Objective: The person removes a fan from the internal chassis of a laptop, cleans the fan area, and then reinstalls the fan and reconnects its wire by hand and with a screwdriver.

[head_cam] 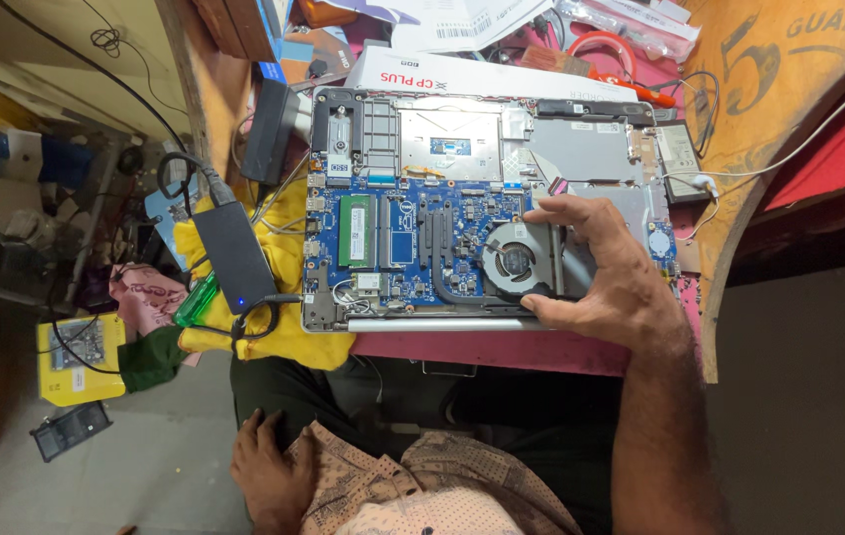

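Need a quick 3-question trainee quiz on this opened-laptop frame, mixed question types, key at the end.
1. True or false: the right hand rests on the opened laptop with its fingers by the round cooling fan.
2. Where is the left hand?
A. On the black power adapter
B. Down on the person's lap, off the table
C. Holding the green-handled screwdriver
3. Fill in: the power adapter lies on a ____ cloth, to the left of the laptop in the picture.

Key:
1. True
2. B
3. yellow
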